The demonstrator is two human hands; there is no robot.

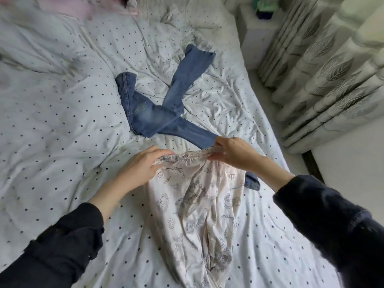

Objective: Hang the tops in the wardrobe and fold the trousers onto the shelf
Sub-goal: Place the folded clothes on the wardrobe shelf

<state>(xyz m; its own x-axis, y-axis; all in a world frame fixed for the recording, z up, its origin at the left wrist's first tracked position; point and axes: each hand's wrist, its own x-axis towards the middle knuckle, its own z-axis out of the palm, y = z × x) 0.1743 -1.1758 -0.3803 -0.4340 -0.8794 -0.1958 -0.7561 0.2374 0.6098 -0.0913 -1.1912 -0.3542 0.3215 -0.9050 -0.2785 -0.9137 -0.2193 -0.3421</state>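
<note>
A person's two hands hold pale printed trousers (199, 204) by the waistband, above a dotted white bedsheet (62, 125). The left hand (143, 165) grips one end, fingers curled over the elastic; the right hand (232, 152) pinches the other end. The trouser legs run below the hands and are cut off by the lower edge. Beyond the hands lie blue jeans (158, 104), one leg partly hidden under the right hand. Blurred pink fabric (83, 7) lies far beyond. Right of the right hand, the bed edge meets bare floor and curtains (324, 69).
</note>
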